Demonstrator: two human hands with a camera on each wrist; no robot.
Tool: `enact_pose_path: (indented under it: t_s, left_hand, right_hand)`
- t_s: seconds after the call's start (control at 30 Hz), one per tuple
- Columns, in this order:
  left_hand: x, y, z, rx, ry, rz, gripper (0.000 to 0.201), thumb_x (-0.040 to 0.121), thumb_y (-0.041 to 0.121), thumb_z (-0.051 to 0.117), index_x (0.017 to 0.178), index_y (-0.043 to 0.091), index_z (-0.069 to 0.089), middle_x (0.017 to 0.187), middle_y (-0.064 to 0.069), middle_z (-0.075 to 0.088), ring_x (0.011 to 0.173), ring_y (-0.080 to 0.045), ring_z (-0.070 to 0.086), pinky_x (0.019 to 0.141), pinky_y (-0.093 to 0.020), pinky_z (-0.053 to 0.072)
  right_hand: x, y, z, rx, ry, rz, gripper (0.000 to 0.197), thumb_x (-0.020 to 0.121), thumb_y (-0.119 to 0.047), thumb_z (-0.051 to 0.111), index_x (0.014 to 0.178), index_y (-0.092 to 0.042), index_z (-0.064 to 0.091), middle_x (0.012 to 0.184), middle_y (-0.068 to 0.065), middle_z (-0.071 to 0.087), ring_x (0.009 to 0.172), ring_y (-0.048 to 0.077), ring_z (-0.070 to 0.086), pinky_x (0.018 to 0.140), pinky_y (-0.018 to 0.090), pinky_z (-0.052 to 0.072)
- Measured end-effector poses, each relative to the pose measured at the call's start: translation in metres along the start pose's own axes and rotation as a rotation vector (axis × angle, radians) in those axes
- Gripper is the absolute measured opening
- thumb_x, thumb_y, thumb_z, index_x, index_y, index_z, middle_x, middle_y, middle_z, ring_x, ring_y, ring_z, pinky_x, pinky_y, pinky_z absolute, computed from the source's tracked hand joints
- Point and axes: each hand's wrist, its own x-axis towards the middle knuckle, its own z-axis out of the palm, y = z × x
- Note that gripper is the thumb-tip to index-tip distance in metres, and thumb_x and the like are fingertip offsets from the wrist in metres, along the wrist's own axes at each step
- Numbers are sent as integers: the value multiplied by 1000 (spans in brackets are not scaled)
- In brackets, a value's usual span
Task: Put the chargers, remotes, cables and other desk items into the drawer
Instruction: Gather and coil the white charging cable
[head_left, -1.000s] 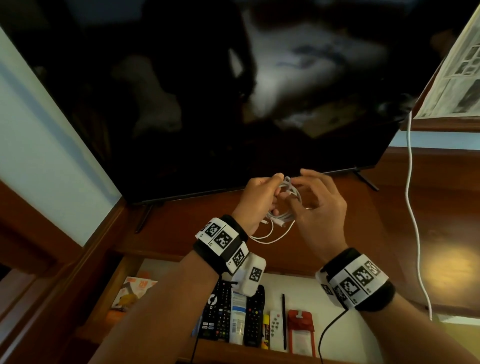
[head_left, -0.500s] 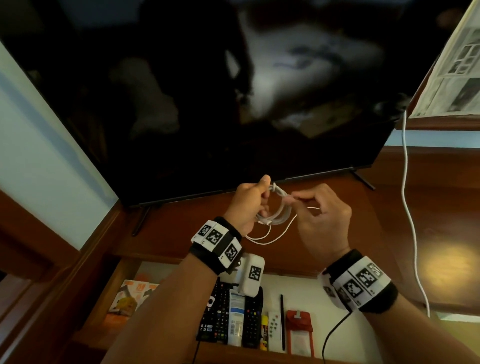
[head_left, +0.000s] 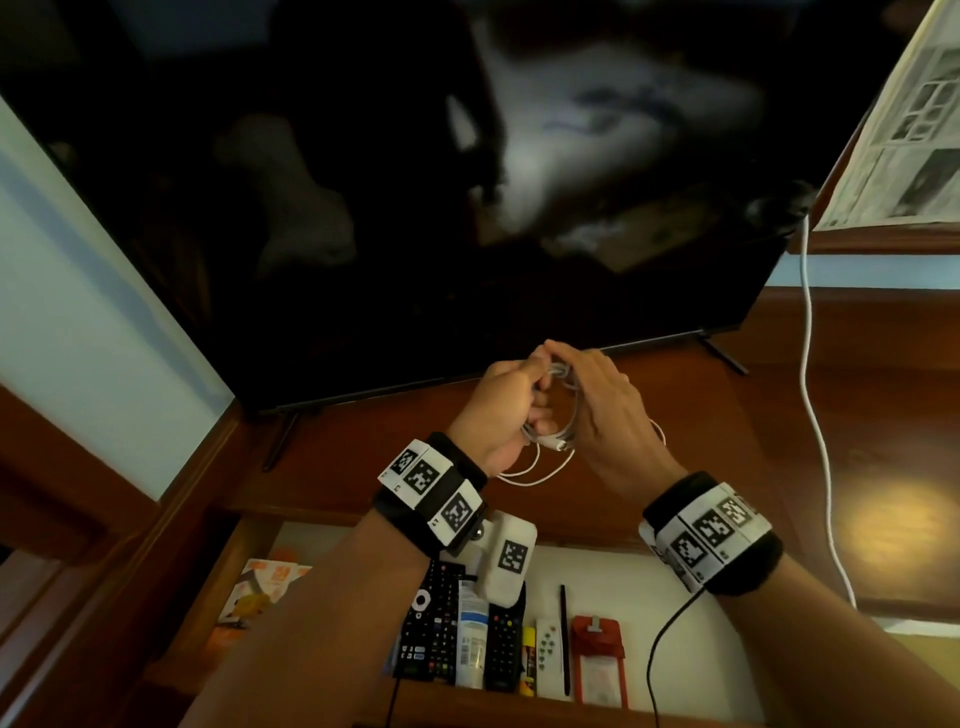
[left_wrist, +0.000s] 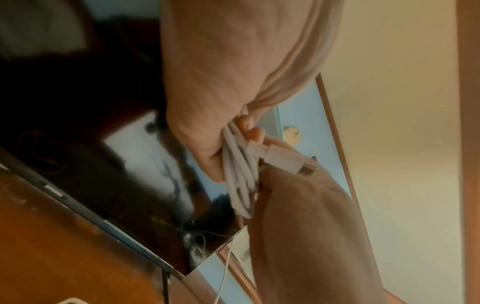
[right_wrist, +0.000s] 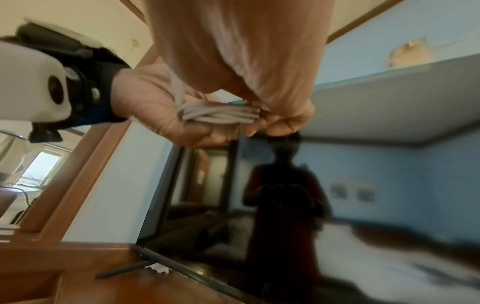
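Hands meet above the brown wooden bench (head_left: 675, 415), both working one coiled white charging cable (head_left: 563, 415). The left hand (head_left: 498, 410) has its fingers curled round the bundled loops, and the right hand (head_left: 602, 410) pinches the same coil from the other side, thumb and fingertips closed on it. A white plug end (left_wrist: 285, 156) juts out between the two hands, and slack loops of the cable hang beneath them, over the bench.

Below, the open wooden drawer (head_left: 623, 577) with a pale floor holds a row side by side: two black remote controls (head_left: 434, 631), a white tube (head_left: 470, 642) between them, a yellow stick (head_left: 529, 660), a small white remote (head_left: 548, 657), a thin black pen (head_left: 564, 639) and a red pouch (head_left: 596, 654). An orange-and-white box (head_left: 260, 587) lies at the drawer's left.

Behind the hands stands a large dark television screen (head_left: 415, 208); a separate white cord (head_left: 810, 415) trails down across the bench to the right.
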Motion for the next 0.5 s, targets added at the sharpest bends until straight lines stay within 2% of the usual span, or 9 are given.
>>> enact_pose_path:
  t_s: [0.03, 0.13, 0.23, 0.3, 0.37, 0.43, 0.5]
  left_hand:
    - [0, 0, 2, 19, 7, -5, 33, 111, 29, 42, 81, 15, 48, 66, 3, 31, 47, -8, 31, 47, -24, 29]
    - [-2, 0, 7, 102, 24, -25, 39, 111, 29, 40, 76, 13, 46, 62, 2, 32, 44, -9, 32, 46, -25, 31]
    - [-3, 2, 10, 181, 13, 2, 38, 111, 29, 40, 78, 13, 49, 62, 2, 37, 42, -7, 37, 44, -24, 35]
    - [-5, 3, 9, 206, -4, 30, 38, 112, 29, 39, 78, 13, 49, 61, 3, 35, 44, -7, 37, 46, -23, 37]
    - [-7, 2, 6, 224, -18, 51, 38, 112, 29, 38, 80, 13, 50, 63, 4, 37, 50, -8, 38, 51, -24, 41]
    - [-8, -1, 3, 231, -34, 68, 38, 112, 30, 37, 83, 13, 55, 65, 4, 44, 57, -10, 44, 62, -29, 45]
    - [-10, -4, -2, 235, -71, 64, 37, 111, 31, 39, 94, 9, 63, 75, -3, 59, 69, -16, 58, 75, -40, 52]
  right_hand:
    - [-1, 2, 1, 93, 25, 6, 55, 95, 1, 39, 146, -18, 45, 127, 0, 57, 116, 13, 56, 99, 40, 48]
    - [-3, 2, 3, 420, 56, 102, 41, 103, -15, 29, 135, -16, 55, 120, 1, 64, 110, 12, 64, 92, 36, 56]
    - [-4, -1, 5, 392, 46, 140, 35, 109, -34, 30, 124, -20, 59, 105, -5, 67, 94, 12, 67, 76, 34, 57]
    - [0, -2, 4, 335, 58, 138, 26, 109, -28, 37, 113, -17, 60, 90, -4, 67, 78, 11, 66, 63, 34, 55]
    - [3, -1, 3, 294, 76, 118, 21, 108, -20, 42, 106, -14, 62, 81, -6, 66, 68, 10, 64, 55, 25, 50]
    - [5, -1, 2, 236, 114, 75, 19, 106, -14, 46, 107, -10, 64, 77, -6, 67, 67, 7, 64, 53, 14, 45]
    - [8, 0, 0, 187, 153, 54, 18, 104, -13, 48, 106, -9, 66, 77, -2, 68, 66, 6, 65, 54, 14, 46]
